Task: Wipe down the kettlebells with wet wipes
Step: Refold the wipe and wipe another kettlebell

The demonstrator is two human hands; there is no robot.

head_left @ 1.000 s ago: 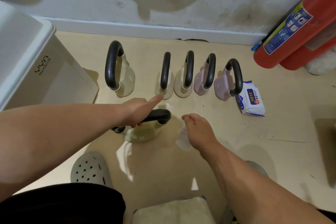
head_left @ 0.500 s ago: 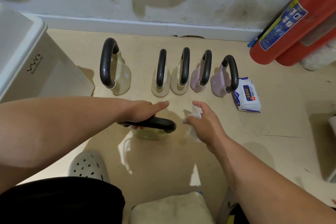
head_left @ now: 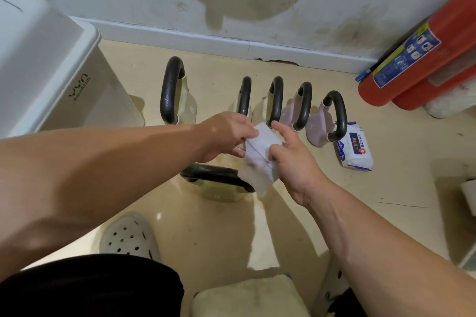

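Our left hand (head_left: 226,134) pinches one edge of the wet wipe (head_left: 260,159) and our right hand (head_left: 291,162) pinches the other, holding it spread above the near kettlebell (head_left: 216,175). The far row of five kettlebells (head_left: 275,103) waits, with the wipes pack (head_left: 356,149) at its right end. We judge most of the wiping remains.

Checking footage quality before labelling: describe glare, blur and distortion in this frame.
Head view: bright glare patches on the glossy floor near the front kettlebell; left hand and wet wipe smeared by motion blur, right hand sharper; wide-angle lens bows the baseboard and tilts the fire extinguisher.
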